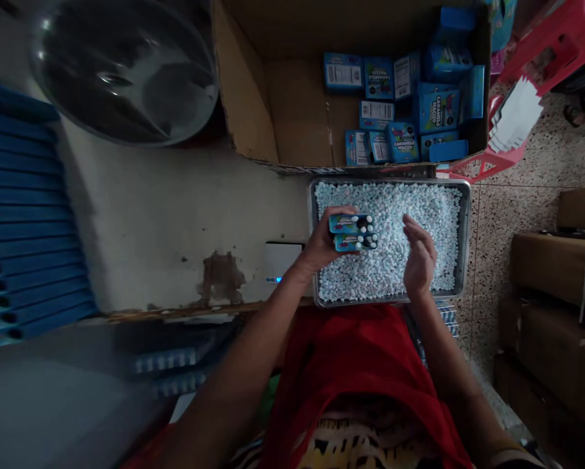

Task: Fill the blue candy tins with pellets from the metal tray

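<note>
Far edge of bench (141, 208) bears matt cardboard carton (247, 107) and glossy metal bowl (94, 98); right edge bears smooth metal tray (465, 238).

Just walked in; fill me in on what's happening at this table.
The person's left hand grips two small blue boxes over a metal tray full of small pale pieces. The right hand is over the tray too, with nothing visible in it. More blue boxes lie in a cardboard carton beyond the tray.
</note>
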A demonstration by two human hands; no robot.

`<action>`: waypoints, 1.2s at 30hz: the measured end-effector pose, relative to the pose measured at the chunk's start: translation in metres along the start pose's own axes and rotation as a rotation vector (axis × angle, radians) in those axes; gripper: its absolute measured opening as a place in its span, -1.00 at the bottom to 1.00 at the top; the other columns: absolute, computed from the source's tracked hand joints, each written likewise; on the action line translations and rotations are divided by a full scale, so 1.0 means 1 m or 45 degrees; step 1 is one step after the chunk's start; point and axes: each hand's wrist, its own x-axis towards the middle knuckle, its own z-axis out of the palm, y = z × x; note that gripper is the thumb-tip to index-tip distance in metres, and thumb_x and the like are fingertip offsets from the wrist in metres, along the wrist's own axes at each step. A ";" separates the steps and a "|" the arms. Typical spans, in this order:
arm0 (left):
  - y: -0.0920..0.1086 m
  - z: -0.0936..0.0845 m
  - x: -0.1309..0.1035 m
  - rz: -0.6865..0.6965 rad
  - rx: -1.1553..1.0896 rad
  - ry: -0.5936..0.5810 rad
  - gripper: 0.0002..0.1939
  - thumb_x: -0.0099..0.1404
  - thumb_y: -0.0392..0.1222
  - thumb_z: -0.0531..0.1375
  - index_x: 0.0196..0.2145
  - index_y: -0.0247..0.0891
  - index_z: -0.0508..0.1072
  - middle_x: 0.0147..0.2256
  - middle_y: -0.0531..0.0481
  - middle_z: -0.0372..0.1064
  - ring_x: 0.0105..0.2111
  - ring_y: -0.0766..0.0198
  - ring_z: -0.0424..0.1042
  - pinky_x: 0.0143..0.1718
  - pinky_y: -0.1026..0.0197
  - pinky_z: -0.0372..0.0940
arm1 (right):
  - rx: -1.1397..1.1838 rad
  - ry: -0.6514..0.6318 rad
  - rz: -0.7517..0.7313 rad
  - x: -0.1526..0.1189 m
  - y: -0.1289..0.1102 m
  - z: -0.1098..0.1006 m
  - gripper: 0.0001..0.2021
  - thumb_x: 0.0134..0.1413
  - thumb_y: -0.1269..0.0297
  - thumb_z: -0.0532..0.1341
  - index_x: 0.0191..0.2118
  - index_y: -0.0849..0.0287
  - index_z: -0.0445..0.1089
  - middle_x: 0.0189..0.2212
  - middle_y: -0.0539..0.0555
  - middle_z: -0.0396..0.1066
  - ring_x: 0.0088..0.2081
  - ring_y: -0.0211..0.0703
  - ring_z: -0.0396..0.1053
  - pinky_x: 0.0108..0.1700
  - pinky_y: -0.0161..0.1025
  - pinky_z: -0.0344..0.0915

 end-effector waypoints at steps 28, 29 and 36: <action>-0.008 0.020 -0.033 -0.328 0.221 0.033 -0.07 -0.11 -0.18 0.65 0.17 -0.09 0.38 0.02 -0.03 0.56 0.00 -0.02 0.60 0.06 0.00 0.48 | 0.741 0.118 0.217 0.034 -0.040 0.064 -0.42 0.37 -0.27 0.26 -0.54 0.02 0.26 -0.57 -0.03 0.21 -0.45 -0.14 0.26 -0.27 -0.13 0.31; -0.008 0.022 -0.032 -0.342 0.216 0.046 -0.06 -0.12 -0.17 0.66 0.18 -0.09 0.37 0.01 -0.03 0.57 0.00 -0.02 0.60 0.06 0.00 0.48 | 0.705 0.133 0.228 0.039 -0.038 0.066 -0.40 0.39 -0.30 0.22 -0.54 0.01 0.24 -0.58 -0.04 0.18 -0.46 -0.15 0.25 -0.28 -0.13 0.31; 0.002 0.011 -0.027 -0.245 0.371 -0.069 -0.09 -0.08 -0.24 0.63 0.20 -0.02 0.38 0.04 -0.03 0.55 0.03 -0.09 0.60 0.12 -0.16 0.50 | 0.750 0.171 0.555 0.077 -0.039 0.063 -0.38 0.33 -0.50 0.10 -0.42 -0.02 0.16 -0.46 -0.03 0.12 -0.41 -0.13 0.25 -0.21 -0.11 0.44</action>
